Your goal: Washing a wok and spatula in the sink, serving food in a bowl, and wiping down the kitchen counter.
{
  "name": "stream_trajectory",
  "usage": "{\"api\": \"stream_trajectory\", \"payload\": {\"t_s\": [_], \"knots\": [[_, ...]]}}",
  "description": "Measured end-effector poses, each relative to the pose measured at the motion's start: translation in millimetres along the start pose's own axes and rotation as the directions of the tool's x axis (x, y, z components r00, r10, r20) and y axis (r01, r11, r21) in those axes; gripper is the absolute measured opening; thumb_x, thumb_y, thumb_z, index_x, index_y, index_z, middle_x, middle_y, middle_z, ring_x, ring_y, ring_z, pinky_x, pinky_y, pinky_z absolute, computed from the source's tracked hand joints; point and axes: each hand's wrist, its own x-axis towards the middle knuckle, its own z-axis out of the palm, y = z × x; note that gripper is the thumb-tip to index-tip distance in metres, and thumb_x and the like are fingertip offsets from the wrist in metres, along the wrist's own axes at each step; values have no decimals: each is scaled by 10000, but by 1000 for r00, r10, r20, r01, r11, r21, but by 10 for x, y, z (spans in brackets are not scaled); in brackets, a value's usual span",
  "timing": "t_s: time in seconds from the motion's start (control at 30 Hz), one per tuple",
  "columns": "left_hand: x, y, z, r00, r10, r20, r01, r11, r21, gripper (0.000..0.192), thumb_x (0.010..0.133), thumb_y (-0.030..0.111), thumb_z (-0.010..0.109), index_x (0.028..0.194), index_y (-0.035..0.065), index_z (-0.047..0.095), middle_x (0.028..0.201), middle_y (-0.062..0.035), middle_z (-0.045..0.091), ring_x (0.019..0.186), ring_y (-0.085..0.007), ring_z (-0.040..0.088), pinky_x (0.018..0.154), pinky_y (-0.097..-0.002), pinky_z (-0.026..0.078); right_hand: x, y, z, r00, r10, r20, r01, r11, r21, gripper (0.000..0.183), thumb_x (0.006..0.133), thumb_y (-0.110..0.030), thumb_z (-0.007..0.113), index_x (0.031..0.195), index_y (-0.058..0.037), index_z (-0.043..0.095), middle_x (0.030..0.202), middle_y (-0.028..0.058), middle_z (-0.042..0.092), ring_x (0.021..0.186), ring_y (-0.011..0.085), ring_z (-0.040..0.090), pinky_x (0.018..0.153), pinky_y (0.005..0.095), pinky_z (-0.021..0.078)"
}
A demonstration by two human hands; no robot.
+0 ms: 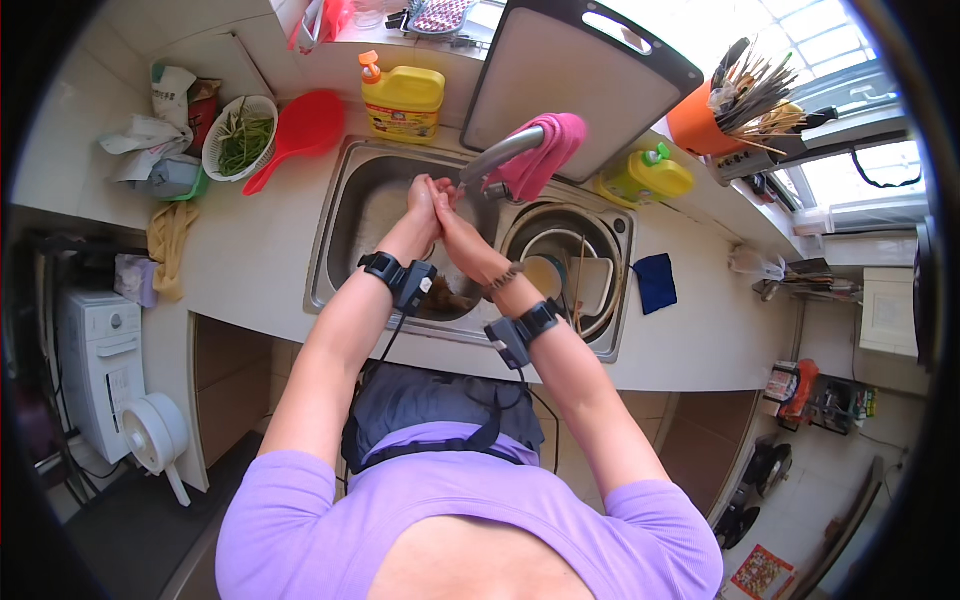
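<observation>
Over the left basin of the steel sink (358, 247), my left hand (422, 199) and my right hand (454, 225) touch each other, palm to palm. They are just left of the spout of the curved metal faucet (517, 142). No object shows between them, but the fingers overlap and the palms are hidden. A pink cloth (529, 161) hangs over the faucet. Below my wrists, something brownish (442, 294) lies at the near end of the basin, too unclear to name.
The right basin holds a round pan (517, 225) with bowls and chopsticks. Behind the sink stand a yellow detergent bottle (405, 105), a cutting board (555, 82) and another yellow bottle (649, 178). Left are a red ladle (309, 124) and a basket (214, 146) of greens; right, a blue cloth (656, 283).
</observation>
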Motion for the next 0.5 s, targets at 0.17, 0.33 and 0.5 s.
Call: {"api": "stream_trajectory", "payload": {"t_s": [0.17,0.33,0.5], "knots": [[-233,-181,201,982,-69,174,130,919,-371,539,965,509,335,1201,57,509,1183,-142,603,1100,-279,576,881,-364,459,495,233,-308,925,-329,-192,149,777,-611,506,1001,-457,357,1322,-78,453,1270,208,527,1215,300,474,983,395,392],[-480,-156,321,977,214,-16,-202,942,268,474,964,411,449,1179,-1,546,1122,-123,600,1057,-212,569,883,-351,458,553,190,-367,940,-220,-263,-110,534,-838,408,982,-372,402,1106,-44,611,1094,250,627,1022,405,599,805,446,481],[-225,95,295,998,21,55,-20,1000,-8,329,893,345,506,907,33,611,928,-62,626,864,-190,592,768,-362,459,572,196,-231,764,-435,-476,65,787,-614,330,955,-332,479,949,-21,589,876,229,657,823,390,641,676,441,490]]}}
